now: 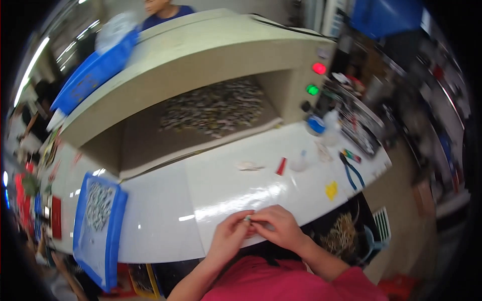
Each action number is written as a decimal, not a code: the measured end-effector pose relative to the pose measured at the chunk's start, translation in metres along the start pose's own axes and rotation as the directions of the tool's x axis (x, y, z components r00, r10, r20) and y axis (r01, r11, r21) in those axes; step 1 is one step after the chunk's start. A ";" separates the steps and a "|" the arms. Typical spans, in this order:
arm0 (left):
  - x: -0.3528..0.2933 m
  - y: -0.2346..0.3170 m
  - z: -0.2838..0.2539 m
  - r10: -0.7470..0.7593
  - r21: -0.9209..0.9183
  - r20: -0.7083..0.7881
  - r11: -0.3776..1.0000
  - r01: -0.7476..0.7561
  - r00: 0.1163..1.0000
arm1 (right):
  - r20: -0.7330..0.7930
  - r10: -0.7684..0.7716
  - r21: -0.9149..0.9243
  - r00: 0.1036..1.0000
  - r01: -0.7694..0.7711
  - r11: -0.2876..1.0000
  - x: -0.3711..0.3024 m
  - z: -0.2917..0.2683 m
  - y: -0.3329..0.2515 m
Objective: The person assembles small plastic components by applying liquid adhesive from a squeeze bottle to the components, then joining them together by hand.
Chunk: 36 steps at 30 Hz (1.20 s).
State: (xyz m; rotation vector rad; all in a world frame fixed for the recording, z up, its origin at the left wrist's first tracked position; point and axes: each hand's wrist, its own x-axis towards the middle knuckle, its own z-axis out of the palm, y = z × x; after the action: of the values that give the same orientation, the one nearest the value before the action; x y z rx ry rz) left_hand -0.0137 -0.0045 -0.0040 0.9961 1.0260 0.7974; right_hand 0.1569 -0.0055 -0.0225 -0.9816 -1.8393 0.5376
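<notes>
Above the white table's near edge, my left hand (232, 232) and my right hand (277, 226) meet with fingertips pressed together. Pinched between them is a small pale green piece (247, 218), mostly covered by the fingers and too small to name. Off to the left, a blue tray (120, 220) holds many similar-looking small pale green pieces (99, 205). Beyond my hands lie a red tube-like object (281, 166) and a crumpled whitish scrap (248, 165).
A cream tunnel-shaped machine (211, 50) spans the back, with many small pieces (216, 108) on its bed. At right are blue-handled pliers (351, 171), a yellow scrap (331, 190), a blue-lidded container (316, 125) and a metal tray (359, 125). Someone (168, 15) is behind the machine.
</notes>
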 end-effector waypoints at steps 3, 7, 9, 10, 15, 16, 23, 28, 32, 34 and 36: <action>0.004 0.013 0.020 -0.023 0.017 0.073 1.000 0.022 0.997 | -0.043 0.020 -0.010 0.999 -0.021 1.000 -0.004 -0.023 -0.006; 0.011 0.012 0.027 0.003 0.035 0.061 0.999 -0.005 0.998 | -0.060 0.025 -0.035 0.998 -0.027 0.999 -0.007 -0.031 -0.004; 0.009 0.014 0.026 0.006 0.031 0.071 0.999 -0.009 0.997 | -0.072 0.021 -0.038 0.997 -0.023 0.999 -0.006 -0.030 -0.006; 0.007 0.016 0.023 0.016 0.023 0.066 1.000 -0.017 0.998 | -0.072 0.007 -0.033 0.997 -0.010 0.999 -0.004 -0.026 -0.007; 0.004 -0.012 0.000 0.014 -0.020 0.036 1.000 -0.013 0.999 | -0.002 0.055 -0.068 0.998 -0.055 0.996 -0.011 0.004 0.005; 0.007 -0.024 -0.001 0.049 -0.034 0.071 0.998 -0.047 0.996 | -0.006 0.064 -0.096 0.998 -0.065 0.993 -0.017 0.005 0.006; 0.012 -0.037 0.014 0.248 -0.049 0.040 0.968 -0.246 0.968 | -0.003 0.105 -0.043 0.995 -0.105 0.994 -0.024 -0.002 0.000; 0.003 -0.027 0.014 0.247 -0.007 0.054 0.969 -0.247 0.968 | 0.012 0.197 0.017 0.980 -0.198 0.980 -0.030 -0.002 0.000; 0.004 -0.032 0.017 0.378 0.172 -0.032 0.914 -0.368 0.925 | 0.019 0.279 0.037 0.960 -0.279 0.960 -0.032 -0.003 -0.003; -0.002 -0.019 0.015 0.220 0.073 0.026 0.973 -0.221 0.975 | 0.036 0.222 0.013 0.974 -0.223 0.975 -0.032 -0.004 0.006; 0.002 -0.023 0.017 0.228 0.041 0.024 0.973 -0.229 0.973 | 0.046 0.253 0.034 0.966 -0.255 0.966 -0.033 -0.005 0.008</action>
State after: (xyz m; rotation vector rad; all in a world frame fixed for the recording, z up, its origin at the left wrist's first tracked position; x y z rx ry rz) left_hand 0.0047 -0.0160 -0.0226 1.1717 0.9256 0.9552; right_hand 0.1718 -0.0281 -0.0437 -1.1958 -1.7412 0.7517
